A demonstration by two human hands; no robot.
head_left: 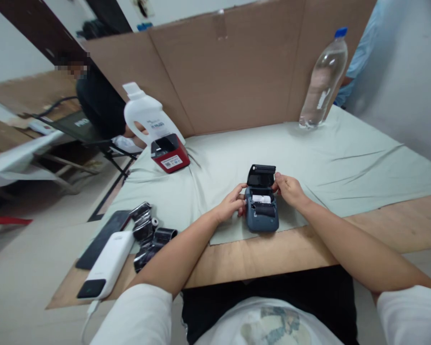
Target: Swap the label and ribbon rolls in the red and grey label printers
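A small dark blue-grey portable thermal printer point(261, 221) sits near the front of the table with its black lid point(260, 176) raised. Inside the compartment lies a white paper roll point(261, 199). My left hand point(232, 203) grips the printer's left side, index finger stretched to the hinge corner and the other fingers curled against the body. At the right edge of the raised lid, my right hand point(286, 188) is closed, thumb and fingers pinched there. Its fingertips are partly hidden by the lid.
Left of my arm lie several black-wrapped rolls point(154, 239), a white power bank point(107, 263) with a cable and a dark phone point(104, 237). Farther back stand a red box point(170, 155), a white jug point(149, 115) and a water bottle point(323, 84) before a cardboard partition point(233, 72). A person sits beyond.
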